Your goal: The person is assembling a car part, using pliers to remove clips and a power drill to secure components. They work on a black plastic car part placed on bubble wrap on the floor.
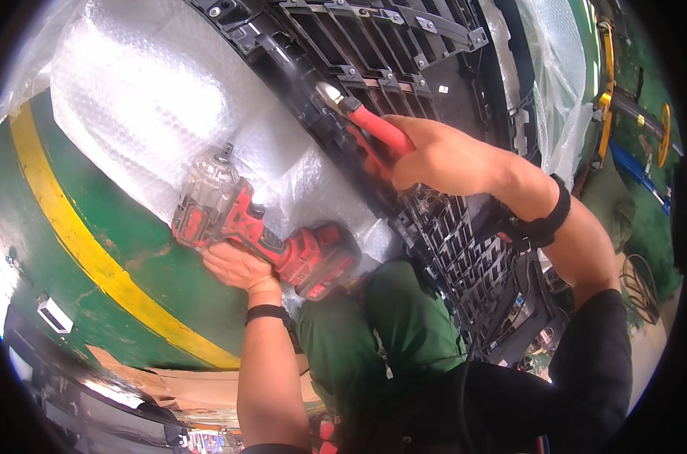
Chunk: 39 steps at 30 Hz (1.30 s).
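My left hand point(241, 265) is closed around the handle of a red and black cordless impact wrench point(241, 219). Its bare square drive points away from me, and its battery end sits just above my left knee. In my right hand point(449, 160) are red-handled pliers or cutters point(381, 130), the fingers wrapped round the grips. The metal jaws lie against the edge of a large black plastic grille point(389, 53), which looks like a car's front grille. Whether the jaws bite on anything is too blurred to tell.
Bubble wrap point(147, 83) lies under and left of the grille, with more wrap point(559, 83) at its right. The green floor point(116, 219) carries a yellow stripe point(94, 257). Cardboard point(200, 386) lies near me at the left. Yellow and blue equipment point(638, 166) stands at the far right.
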Each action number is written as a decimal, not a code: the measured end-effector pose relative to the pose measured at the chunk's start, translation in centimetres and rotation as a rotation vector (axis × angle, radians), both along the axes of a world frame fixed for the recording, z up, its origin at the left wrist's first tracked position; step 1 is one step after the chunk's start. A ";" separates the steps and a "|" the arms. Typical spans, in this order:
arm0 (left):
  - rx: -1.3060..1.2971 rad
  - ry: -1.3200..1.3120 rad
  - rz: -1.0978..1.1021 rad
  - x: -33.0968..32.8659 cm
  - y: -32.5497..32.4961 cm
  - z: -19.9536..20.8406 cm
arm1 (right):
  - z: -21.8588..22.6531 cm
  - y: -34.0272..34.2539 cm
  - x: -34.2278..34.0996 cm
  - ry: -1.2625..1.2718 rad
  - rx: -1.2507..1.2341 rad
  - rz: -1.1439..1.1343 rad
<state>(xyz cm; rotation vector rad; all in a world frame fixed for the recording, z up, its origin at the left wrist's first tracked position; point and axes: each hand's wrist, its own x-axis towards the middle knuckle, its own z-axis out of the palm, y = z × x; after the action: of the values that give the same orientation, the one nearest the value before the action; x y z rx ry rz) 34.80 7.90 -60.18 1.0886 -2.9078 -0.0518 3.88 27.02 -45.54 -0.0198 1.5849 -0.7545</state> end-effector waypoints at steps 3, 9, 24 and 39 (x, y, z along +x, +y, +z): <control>0.004 -0.006 0.017 -0.1 0.0 0.1 | 0.6 0.1 -0.9 -0.079 0.069 0.138; 0.004 -0.015 -0.006 0.0 -0.2 -0.1 | 1.7 -0.8 -1.7 -0.195 0.135 0.237; 0.025 0.042 0.002 -0.2 -0.2 0.0 | 0.9 -2.7 -2.6 -0.060 0.207 0.477; 0.033 0.025 0.001 -0.4 -0.1 0.3 | -0.4 -2.4 -0.8 0.286 0.126 0.600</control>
<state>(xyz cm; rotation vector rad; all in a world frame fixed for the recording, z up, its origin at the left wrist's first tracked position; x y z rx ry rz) 34.41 7.78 -59.91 1.0855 -2.8949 -0.1122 3.07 24.63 -45.91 -0.5085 1.7659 -0.1845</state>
